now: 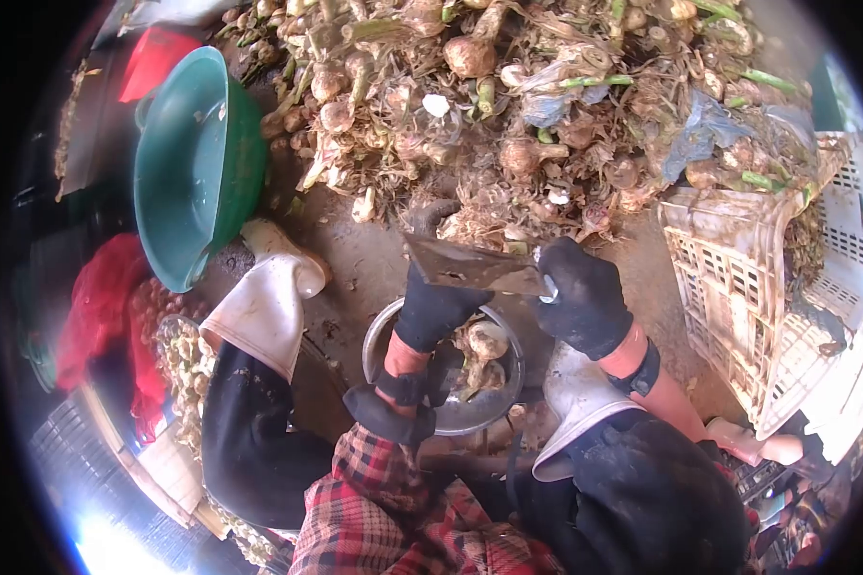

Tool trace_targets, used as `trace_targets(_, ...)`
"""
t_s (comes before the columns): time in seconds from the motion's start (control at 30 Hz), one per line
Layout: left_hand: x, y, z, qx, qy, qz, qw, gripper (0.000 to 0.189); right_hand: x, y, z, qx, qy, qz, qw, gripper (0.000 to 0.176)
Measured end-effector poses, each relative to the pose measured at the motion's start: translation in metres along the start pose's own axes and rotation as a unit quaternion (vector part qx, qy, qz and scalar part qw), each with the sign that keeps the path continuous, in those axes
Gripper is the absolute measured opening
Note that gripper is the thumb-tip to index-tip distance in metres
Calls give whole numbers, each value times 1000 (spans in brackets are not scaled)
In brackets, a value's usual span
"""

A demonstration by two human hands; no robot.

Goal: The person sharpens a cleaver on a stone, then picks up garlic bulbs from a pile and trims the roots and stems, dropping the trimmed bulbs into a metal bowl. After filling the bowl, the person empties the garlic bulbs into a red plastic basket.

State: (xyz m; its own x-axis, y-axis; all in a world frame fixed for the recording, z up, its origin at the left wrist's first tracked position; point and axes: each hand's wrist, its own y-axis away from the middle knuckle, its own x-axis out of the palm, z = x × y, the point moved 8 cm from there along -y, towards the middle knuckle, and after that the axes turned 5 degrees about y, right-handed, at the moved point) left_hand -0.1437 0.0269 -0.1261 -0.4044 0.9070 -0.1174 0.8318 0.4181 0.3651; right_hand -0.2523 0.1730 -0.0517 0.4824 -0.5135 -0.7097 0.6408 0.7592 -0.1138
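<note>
A wide, dirt-stained cleaver [475,268] lies across the space between my hands, its blade pointing left. My right hand [585,297], in a black glove, is wrapped round its handle end. My left hand [438,309], also black-gloved, is curled just under the left part of the blade; what its fingers hold is hidden. Below the hands a round metal basin [455,422] stands between my knees. Pale garlic bulbs [487,340] with stem pieces sit inside it, partly covered by my left forearm.
A big heap of stemmed garlic [518,158] spreads across the far side. To the left is a green plastic tub [187,172], tipped on its side, with red netting [105,307] nearer me. A cream plastic crate [729,278] leans at the right.
</note>
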Motion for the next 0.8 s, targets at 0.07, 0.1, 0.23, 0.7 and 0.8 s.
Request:
trace_targets(0.07, 17, 6, -19, 138, -174, 61, 973, 57, -6, -2, 9, -25, 33, 8, 999, 30)
trace_targets(0.1, 22, 6, -31, 177, -211, 47, 960, 41, -5, -1, 8, -27, 37, 11, 999, 33)
trace_targets(0.23, 15, 0, -2, 89, -218, -18, 972, 39, -1, 2, 5, -35, 42, 16, 998, 24)
trace_targets(0.7, 36, 16, -62, 92, -27, 85, 992, 37, 71, 52, -137, 132, 131, 51, 981, 20)
trace_targets(0.8, 32, 7, -61, 128, -32, 108, 985, 48, 21, 43, -104, 159, 135, -18, 978, 11)
